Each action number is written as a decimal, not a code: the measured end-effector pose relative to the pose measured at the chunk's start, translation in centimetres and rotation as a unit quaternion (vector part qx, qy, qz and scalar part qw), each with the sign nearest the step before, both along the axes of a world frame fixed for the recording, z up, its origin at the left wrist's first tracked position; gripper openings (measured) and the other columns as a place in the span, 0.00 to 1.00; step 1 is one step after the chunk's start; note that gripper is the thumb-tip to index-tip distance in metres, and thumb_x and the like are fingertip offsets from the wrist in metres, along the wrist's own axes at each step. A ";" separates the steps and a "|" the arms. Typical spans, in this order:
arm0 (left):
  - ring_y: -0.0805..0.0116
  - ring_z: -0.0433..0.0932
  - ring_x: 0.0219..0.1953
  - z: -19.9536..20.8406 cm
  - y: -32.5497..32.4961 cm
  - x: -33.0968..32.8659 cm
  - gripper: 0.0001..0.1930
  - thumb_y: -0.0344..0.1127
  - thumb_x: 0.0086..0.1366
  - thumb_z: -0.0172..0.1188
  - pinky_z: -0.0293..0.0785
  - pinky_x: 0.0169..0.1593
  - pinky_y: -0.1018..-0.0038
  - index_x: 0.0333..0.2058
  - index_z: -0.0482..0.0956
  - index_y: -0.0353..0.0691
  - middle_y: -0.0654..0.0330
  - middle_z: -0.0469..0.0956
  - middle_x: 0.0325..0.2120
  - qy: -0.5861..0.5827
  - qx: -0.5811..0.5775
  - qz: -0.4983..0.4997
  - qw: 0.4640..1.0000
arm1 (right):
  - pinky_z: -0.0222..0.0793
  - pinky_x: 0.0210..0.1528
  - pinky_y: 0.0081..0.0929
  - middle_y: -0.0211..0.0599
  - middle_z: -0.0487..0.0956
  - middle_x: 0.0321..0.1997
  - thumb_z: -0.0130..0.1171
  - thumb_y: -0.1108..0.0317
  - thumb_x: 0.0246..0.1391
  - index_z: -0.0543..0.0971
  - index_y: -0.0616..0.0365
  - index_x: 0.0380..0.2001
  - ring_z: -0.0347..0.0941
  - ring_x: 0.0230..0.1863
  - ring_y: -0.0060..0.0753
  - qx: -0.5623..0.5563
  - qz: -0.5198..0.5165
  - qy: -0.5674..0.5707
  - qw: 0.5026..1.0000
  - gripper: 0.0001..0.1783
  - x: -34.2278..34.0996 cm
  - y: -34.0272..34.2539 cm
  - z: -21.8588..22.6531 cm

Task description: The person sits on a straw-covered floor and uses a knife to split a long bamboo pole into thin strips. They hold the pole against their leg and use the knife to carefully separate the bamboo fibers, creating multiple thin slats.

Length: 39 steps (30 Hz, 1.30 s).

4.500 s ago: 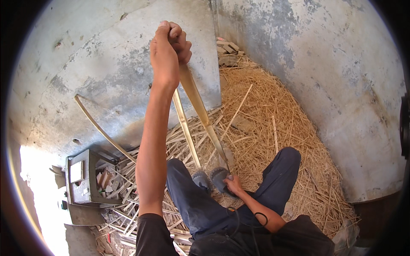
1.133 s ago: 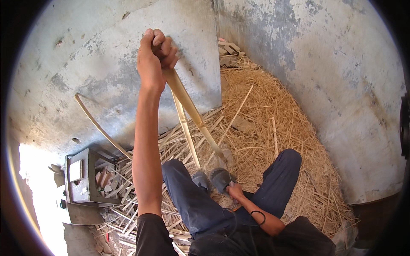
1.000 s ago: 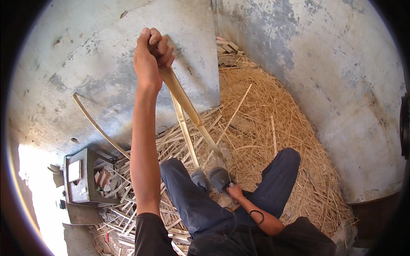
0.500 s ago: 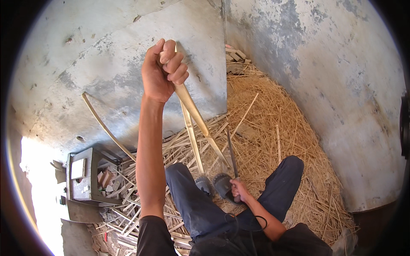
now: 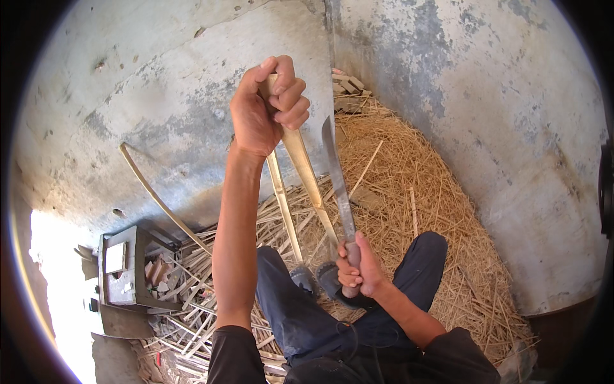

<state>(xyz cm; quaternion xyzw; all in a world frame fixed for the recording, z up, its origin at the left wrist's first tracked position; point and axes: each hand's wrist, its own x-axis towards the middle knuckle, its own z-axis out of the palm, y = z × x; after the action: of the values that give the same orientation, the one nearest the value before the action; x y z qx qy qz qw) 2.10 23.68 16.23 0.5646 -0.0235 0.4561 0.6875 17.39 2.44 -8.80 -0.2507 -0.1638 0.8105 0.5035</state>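
Raised in front of the wall, my left hand is closed around the upper end of a split bamboo strip. The strip slants down toward my feet, its lower end beside my right hand. A second pale strip stands just left of it; whether my left hand holds that one too, I cannot tell. Between my knees, my right hand is wrapped around the handle of a machete. Its long blade points up and away, to the right of the bamboo and apart from it. Dark sandals show below.
Brown shavings cover the floor to the right, and loose strips lie at the left. A grey box there holds broken pieces. One curved strip leans on the wall. Bricks sit in the far corner.
My right hand has lifted the machete up and forward, so its broad side now shows. The left hand has shifted slightly right with the bamboo strip.
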 end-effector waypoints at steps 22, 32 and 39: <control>0.79 0.47 0.18 -0.4 0.9 -1.2 0.17 0.48 0.75 0.41 0.47 0.22 0.76 0.26 0.60 0.49 0.73 0.50 0.16 0.006 0.013 0.117 0.993 | 0.48 0.11 0.21 0.23 0.56 0.12 0.36 0.31 0.73 0.65 0.50 0.33 0.50 0.08 0.17 0.012 -0.091 -0.096 0.991 0.32 -2.0 0.6 4.9; 0.78 0.47 0.17 -0.6 1.1 -1.0 0.15 0.46 0.74 0.40 0.47 0.21 0.75 0.26 0.59 0.49 0.72 0.49 0.17 -0.011 -0.003 0.092 0.996 | 0.49 0.12 0.21 0.22 0.57 0.13 0.36 0.29 0.72 0.65 0.50 0.33 0.49 0.07 0.17 -0.056 -0.039 -0.149 0.986 0.34 -2.9 1.9 1.0; 0.77 0.49 0.18 -0.3 0.1 0.1 0.15 0.45 0.73 0.40 0.48 0.22 0.75 0.26 0.59 0.49 0.71 0.49 0.17 0.006 0.005 0.118 0.993 | 0.51 0.12 0.21 0.24 0.58 0.13 0.36 0.32 0.73 0.65 0.51 0.34 0.51 0.08 0.18 0.038 -0.104 -0.102 0.989 0.32 -1.6 1.7 6.3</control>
<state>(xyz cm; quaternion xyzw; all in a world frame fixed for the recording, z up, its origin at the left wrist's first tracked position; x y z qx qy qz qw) 2.16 23.77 15.89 0.5695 0.0450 0.5305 0.6263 15.77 4.15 -2.50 -0.3283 -0.2177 0.7169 0.5752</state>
